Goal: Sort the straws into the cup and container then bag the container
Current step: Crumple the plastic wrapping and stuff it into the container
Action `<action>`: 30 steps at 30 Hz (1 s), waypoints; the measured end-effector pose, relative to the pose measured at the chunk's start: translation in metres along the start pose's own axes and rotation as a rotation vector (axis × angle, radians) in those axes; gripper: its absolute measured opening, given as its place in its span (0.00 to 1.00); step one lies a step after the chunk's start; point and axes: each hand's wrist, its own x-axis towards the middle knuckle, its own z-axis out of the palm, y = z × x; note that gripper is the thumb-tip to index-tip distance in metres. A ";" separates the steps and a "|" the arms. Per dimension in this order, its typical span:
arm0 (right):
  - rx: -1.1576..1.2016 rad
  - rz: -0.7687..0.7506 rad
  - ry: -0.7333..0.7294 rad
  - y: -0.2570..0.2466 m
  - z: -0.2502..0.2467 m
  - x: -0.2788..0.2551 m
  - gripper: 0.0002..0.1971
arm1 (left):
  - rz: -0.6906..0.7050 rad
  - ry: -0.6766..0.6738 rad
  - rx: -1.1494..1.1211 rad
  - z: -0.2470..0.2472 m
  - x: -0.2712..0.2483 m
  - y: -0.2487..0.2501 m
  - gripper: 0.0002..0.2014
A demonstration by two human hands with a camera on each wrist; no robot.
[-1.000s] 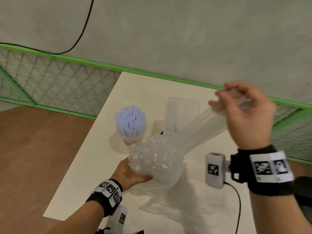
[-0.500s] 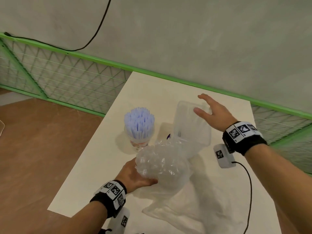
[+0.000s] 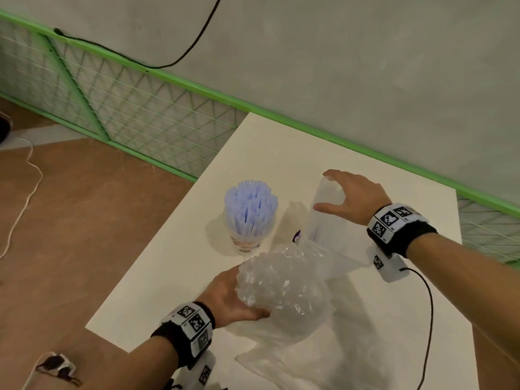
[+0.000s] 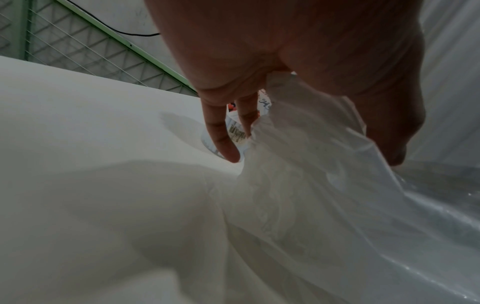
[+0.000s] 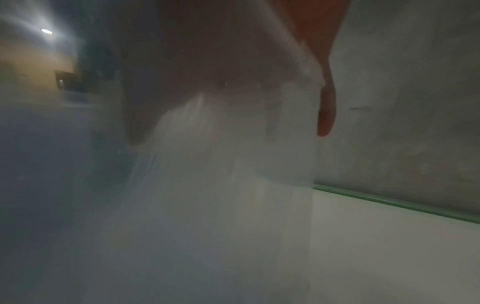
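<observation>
Head view: my right hand (image 3: 354, 198) curls round the top of the tall clear plastic container (image 3: 318, 226). It stands upright on the white table (image 3: 168, 277), just behind the crumpled clear plastic bag (image 3: 281, 288) that my left hand (image 3: 228, 296) grips.

Left wrist: my fingers (image 4: 221, 133) pinch the bag film.

Right wrist: it is blurry, and the container sits under my palm.

Glossy crinkled plastic bag (image 3: 284, 291); matt table (image 3: 174, 277)

Grey wall (image 3: 365, 52); brown floor (image 3: 70, 220); white table (image 3: 168, 277)
</observation>
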 end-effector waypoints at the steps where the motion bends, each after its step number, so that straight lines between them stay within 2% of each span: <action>1: 0.007 0.002 0.015 -0.002 0.001 0.002 0.40 | 0.001 -0.001 0.000 0.000 0.000 0.000 0.37; 5: 0.102 0.019 0.099 -0.003 0.003 0.005 0.25 | -0.003 0.003 0.014 0.001 -0.001 0.002 0.35; 8: 0.133 -0.024 0.105 0.004 -0.003 0.007 0.21 | -0.006 0.007 0.044 0.001 0.000 0.001 0.34; 10: 0.175 -0.041 0.021 0.009 -0.010 0.010 0.23 | 0.000 0.005 0.081 0.001 0.000 0.001 0.33; 12: 0.204 -0.046 -0.082 0.008 -0.016 0.011 0.31 | -0.001 0.006 0.106 0.001 0.001 0.001 0.32; 14: 0.185 -0.041 -0.089 0.002 -0.014 0.010 0.39 | -0.004 0.010 0.117 0.002 0.002 0.000 0.32; 16: 0.109 -0.040 -0.047 -0.005 -0.008 0.007 0.40 | -0.001 0.016 0.127 0.002 0.002 -0.001 0.32; 19: 0.012 -0.029 0.015 -0.010 -0.001 0.006 0.30 | 0.006 0.019 0.138 0.002 0.002 -0.002 0.32; 22: 0.094 0.069 0.088 -0.009 0.002 0.008 0.17 | 0.008 0.023 0.147 0.003 0.002 -0.003 0.31; 24: 0.163 0.092 0.109 -0.006 0.003 0.010 0.14 | 0.009 0.027 0.151 0.003 0.002 -0.004 0.31; 27: 0.146 -0.017 0.052 -0.003 0.003 0.011 0.17 | 0.005 0.024 0.152 0.003 0.002 -0.004 0.31; 30: 0.018 -0.119 -0.064 -0.001 -0.001 0.010 0.33 | 0.007 0.025 0.153 0.004 0.003 -0.005 0.32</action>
